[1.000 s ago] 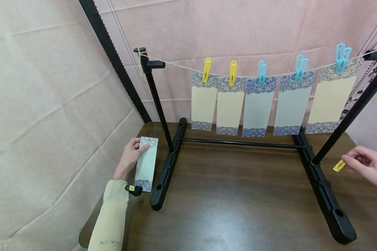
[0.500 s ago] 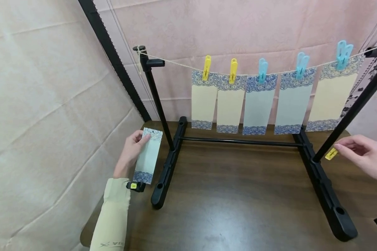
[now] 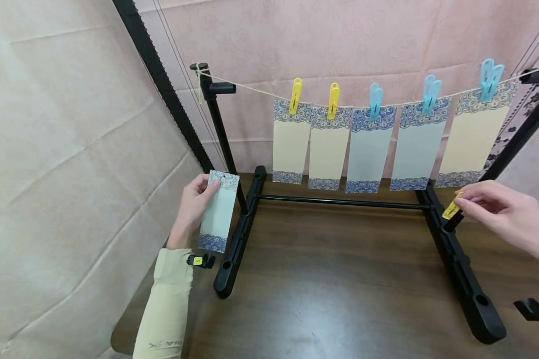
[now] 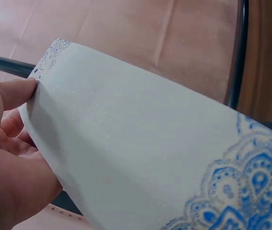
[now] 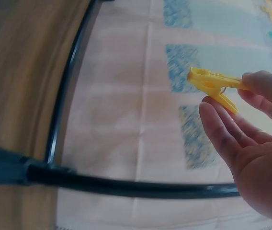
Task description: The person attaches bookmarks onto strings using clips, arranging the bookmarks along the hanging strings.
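My left hand (image 3: 195,207) pinches a pale blue bookmark-like card (image 3: 216,214) near its top left edge; lacy blue bands run across both its ends. In the left wrist view the thumb presses on the card's face (image 4: 126,120) while the other fingers lie behind it. Between thumb and fingers my right hand (image 3: 505,212) holds a yellow clothespin (image 3: 451,207) by its handle ends, beside the right post. The right wrist view shows the clothespin (image 5: 212,84) with its tip pointing away from the fingers. Several similar cards hang from a string (image 3: 256,92).
Yellow clothespins (image 3: 333,101) and light blue clothespins (image 3: 375,101) fix the hanging cards (image 3: 292,144) to the string. A black stand (image 3: 226,144) holds the string between two posts, with a low crossbar (image 3: 341,201). It stands on a brown wooden table (image 3: 332,279).
The left hand has raised the card and shifted it slightly right, close to the left post. The right hand has moved left and upward with the yellow clothespin, reaching the right post.
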`<state>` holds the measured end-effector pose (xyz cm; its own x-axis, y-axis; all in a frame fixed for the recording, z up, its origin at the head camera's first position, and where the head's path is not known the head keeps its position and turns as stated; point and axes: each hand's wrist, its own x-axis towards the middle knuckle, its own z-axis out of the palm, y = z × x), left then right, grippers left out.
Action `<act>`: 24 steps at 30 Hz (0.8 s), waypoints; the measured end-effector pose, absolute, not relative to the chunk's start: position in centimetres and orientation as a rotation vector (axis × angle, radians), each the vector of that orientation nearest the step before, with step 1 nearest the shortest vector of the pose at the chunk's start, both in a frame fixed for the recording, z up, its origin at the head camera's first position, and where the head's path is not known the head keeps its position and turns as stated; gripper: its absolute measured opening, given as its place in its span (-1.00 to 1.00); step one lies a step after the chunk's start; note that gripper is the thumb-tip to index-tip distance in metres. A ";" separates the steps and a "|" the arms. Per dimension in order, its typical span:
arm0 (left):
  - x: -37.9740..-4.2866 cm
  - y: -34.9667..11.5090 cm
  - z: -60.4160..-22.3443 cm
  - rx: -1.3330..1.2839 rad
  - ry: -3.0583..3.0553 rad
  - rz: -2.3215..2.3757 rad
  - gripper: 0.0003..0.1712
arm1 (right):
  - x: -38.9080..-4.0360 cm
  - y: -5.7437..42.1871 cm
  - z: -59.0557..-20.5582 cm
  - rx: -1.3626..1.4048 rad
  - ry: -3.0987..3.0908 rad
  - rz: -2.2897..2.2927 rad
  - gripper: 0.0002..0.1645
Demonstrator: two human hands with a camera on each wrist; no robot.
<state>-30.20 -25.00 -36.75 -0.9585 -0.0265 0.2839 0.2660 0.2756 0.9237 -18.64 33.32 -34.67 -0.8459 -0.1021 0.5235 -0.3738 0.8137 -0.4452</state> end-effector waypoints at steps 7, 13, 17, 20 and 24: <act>-29.9 -23.9 -35.4 -0.265 -2.279 -1.699 -0.66 | -19.0 30.8 -32.6 0.477 -2.469 0.714 -0.83; -29.9 -22.9 -34.4 -0.295 -2.235 -1.732 -0.70 | -19.4 28.6 -31.0 0.603 -2.402 0.699 -0.78; -29.6 -21.7 -32.9 -0.331 -2.215 -1.730 -0.72 | -19.6 27.4 -30.0 0.626 -2.381 0.692 -0.77; -28.9 -20.3 -31.4 -0.364 -2.222 -1.687 -0.72 | -19.8 26.7 -29.2 0.644 -2.369 0.705 -0.76; -29.6 -19.9 -31.1 -0.386 -2.214 -1.654 -0.67 | -20.1 25.5 -27.9 0.691 -2.336 0.725 -0.76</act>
<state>-29.57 -19.92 -31.14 -0.9018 0.0086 0.4321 0.4168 0.2814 0.8643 -20.06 25.53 -27.93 -0.6908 -0.2949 0.6602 -0.6169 0.7167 -0.3254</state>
